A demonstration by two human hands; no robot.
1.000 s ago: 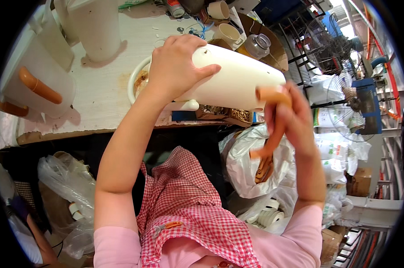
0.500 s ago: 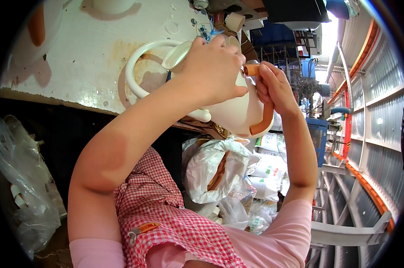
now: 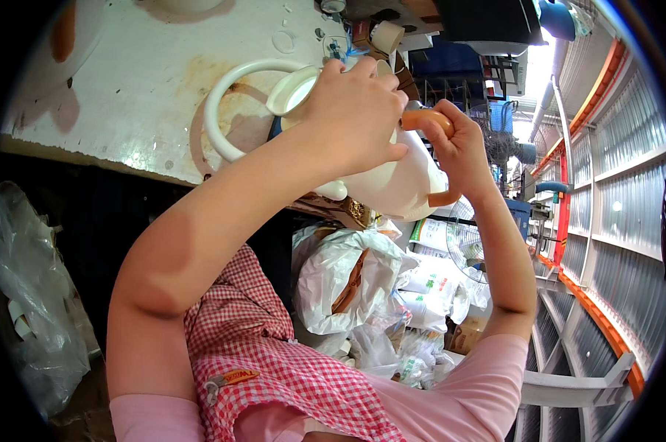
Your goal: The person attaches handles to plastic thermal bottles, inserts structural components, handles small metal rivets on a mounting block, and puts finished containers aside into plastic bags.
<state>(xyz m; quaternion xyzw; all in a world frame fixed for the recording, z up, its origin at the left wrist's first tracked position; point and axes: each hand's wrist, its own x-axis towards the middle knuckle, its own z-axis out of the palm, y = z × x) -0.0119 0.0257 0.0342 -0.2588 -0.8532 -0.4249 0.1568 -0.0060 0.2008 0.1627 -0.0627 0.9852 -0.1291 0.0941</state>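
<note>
A white plastic watering can (image 3: 381,188) with a long curved spout (image 3: 216,110) lies tilted over the table's edge, its round mouth (image 3: 281,99) facing left. My left hand (image 3: 355,118) is closed over the can's upper part, fingers bent across it and hiding much of its top. In my right hand (image 3: 458,151) is an orange-brown curved handle (image 3: 427,120), gripped around its middle. The handle's upper end meets the can's side near my left fingers. Its lower end lies against the can's wall near the base; whether either end is seated, I cannot tell.
The worn white table (image 3: 149,96) spreads to the left, with another white vessel (image 3: 57,62) and an orange part at far left. Below are a white plastic bag (image 3: 347,280) holding orange-brown pieces and printed sacks (image 3: 428,287). A wire fan guard (image 3: 465,239) stands near my right forearm.
My right hand has turned the handle, so its lower end has swung right, to the can's base, and its bend now faces outward. My left hand keeps its hold on the can.
</note>
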